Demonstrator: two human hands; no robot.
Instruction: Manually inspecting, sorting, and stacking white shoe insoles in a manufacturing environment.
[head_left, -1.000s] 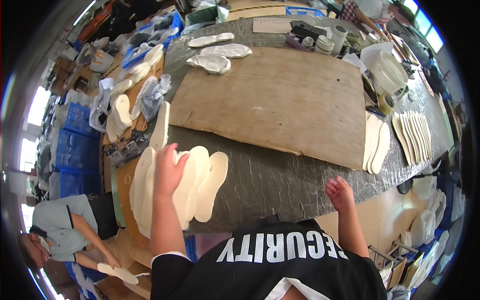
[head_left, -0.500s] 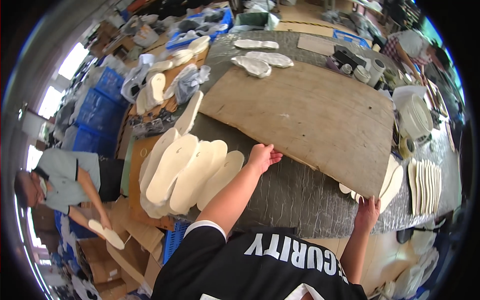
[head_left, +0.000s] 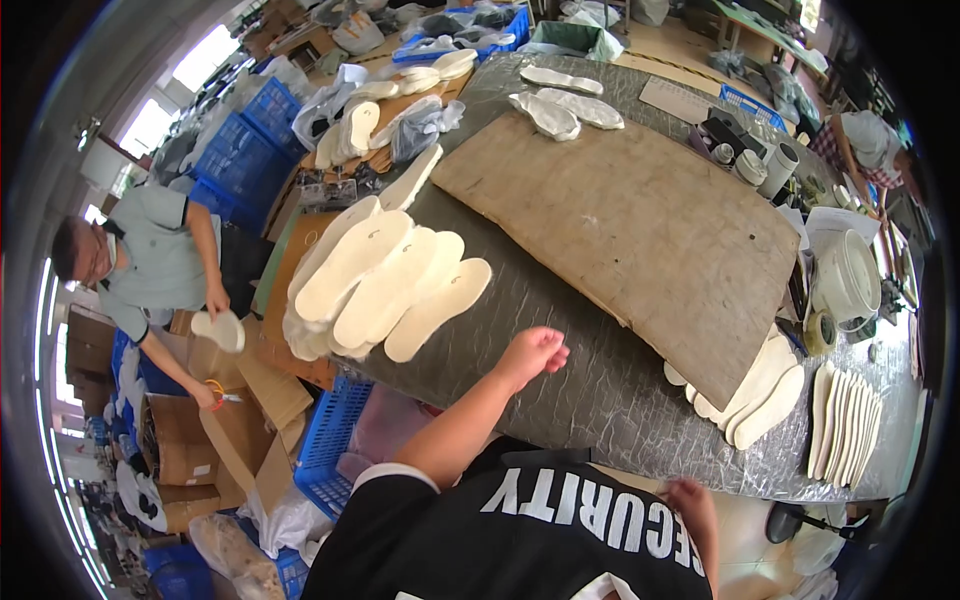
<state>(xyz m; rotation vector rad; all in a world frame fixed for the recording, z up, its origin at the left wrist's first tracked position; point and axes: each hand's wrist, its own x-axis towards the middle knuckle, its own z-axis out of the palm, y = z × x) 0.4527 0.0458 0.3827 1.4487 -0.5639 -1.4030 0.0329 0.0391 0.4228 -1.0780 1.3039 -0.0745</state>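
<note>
My left hand is raised over the dark marbled tabletop, its fingers curled in with nothing seen in them. It is apart from the large brown board, whose near edge lies just beyond. My right hand is low beside my body at the table's front edge; its fingers are blurred. A pile of cream insoles lies left of my left hand. More cream insoles stick out from under the board's near right corner.
A row of insoles stands at the right, below a white bucket. White wrapped shoe-shaped pieces lie beyond the board. At left a co-worker holds an insole and orange-handled scissors above cardboard boxes. A blue crate stands below the table.
Both hands have let go of the board's edge. My left hand has drawn back toward me, and the right has dropped to my side. The co-worker has raised the insole. The view has shifted.
</note>
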